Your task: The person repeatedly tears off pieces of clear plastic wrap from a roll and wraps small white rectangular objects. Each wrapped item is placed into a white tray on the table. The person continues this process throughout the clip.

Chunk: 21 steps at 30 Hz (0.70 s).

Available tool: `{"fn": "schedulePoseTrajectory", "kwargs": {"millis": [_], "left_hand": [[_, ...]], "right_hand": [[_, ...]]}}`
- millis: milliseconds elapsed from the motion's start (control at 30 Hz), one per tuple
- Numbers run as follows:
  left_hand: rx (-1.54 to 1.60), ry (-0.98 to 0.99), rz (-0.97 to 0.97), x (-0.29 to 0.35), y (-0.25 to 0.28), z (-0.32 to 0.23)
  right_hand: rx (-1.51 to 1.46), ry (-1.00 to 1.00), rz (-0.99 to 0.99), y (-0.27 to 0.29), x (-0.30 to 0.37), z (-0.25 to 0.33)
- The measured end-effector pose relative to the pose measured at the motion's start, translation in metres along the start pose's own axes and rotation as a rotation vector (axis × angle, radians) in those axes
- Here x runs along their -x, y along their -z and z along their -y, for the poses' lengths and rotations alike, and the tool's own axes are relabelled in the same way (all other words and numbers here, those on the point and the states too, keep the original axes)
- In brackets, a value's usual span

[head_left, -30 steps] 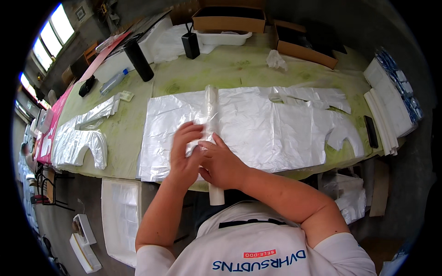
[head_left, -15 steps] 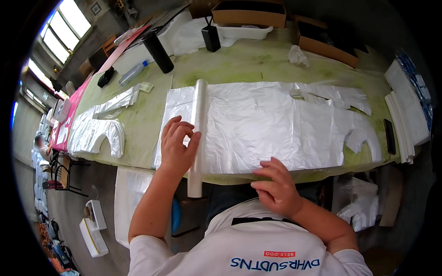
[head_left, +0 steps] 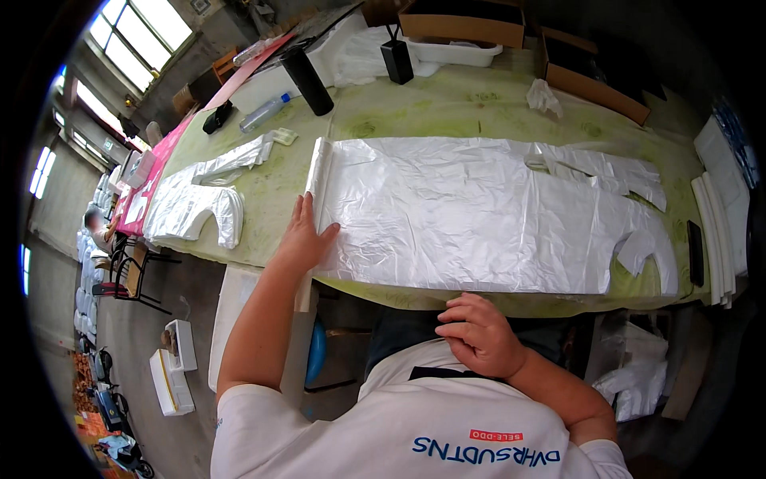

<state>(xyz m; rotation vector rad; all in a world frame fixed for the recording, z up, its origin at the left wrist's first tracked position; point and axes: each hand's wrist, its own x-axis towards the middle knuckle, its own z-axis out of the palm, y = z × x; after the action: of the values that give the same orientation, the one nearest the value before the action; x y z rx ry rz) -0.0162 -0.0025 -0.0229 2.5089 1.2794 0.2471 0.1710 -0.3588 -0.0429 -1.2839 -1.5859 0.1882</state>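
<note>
A shiny white plastic gown (head_left: 447, 215) lies spread flat across the table in front of me, its sleeves toward the right. Along its left edge lies a long pale roll or tube (head_left: 317, 172), its near end sticking out past the table's front edge. My left hand (head_left: 303, 238) rests on the roll and the gown beside it, palm down, fingers stretched out. Just off the table's front edge is my right hand (head_left: 481, 335), held before my body with fingers loosely bent. Nothing shows in it.
Another white plastic garment (head_left: 195, 199) lies at the left. Behind are a black cylinder (head_left: 307, 81), a plastic bottle (head_left: 265, 112), a black box-shaped thing with a loop (head_left: 396, 61) and cardboard boxes (head_left: 594, 80). A phone-like black slab (head_left: 695, 253) and white rolls (head_left: 712, 231) lie right.
The roll has moved left, from on top of the gown to its left edge. My left hand has gone from bent fingers to lying flat. My right hand's fingers have drawn closer together.
</note>
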Motion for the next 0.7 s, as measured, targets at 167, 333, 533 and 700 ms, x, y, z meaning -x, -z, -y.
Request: {"fn": "schedulePoseTrajectory", "kwargs": {"millis": [167,333,533,700], "left_hand": [[-0.186,0.237,0.059,-0.008,0.019,-0.018],[0.016,-0.063,-0.144,-0.030,0.014,0.047],[1.033,-0.021,0.078,0.018,0.000,-0.119],[1.461,-0.037,0.323,0.045,-0.054,-0.189]], "right_hand": [[-0.003,-0.004,-0.026,0.000,0.004,-0.001],[-0.017,-0.040,-0.035,0.000,0.012,0.000],[-0.104,-0.210,-0.136,0.005,0.000,0.011],[-0.355,-0.493,-0.006,0.007,-0.014,0.025]]}}
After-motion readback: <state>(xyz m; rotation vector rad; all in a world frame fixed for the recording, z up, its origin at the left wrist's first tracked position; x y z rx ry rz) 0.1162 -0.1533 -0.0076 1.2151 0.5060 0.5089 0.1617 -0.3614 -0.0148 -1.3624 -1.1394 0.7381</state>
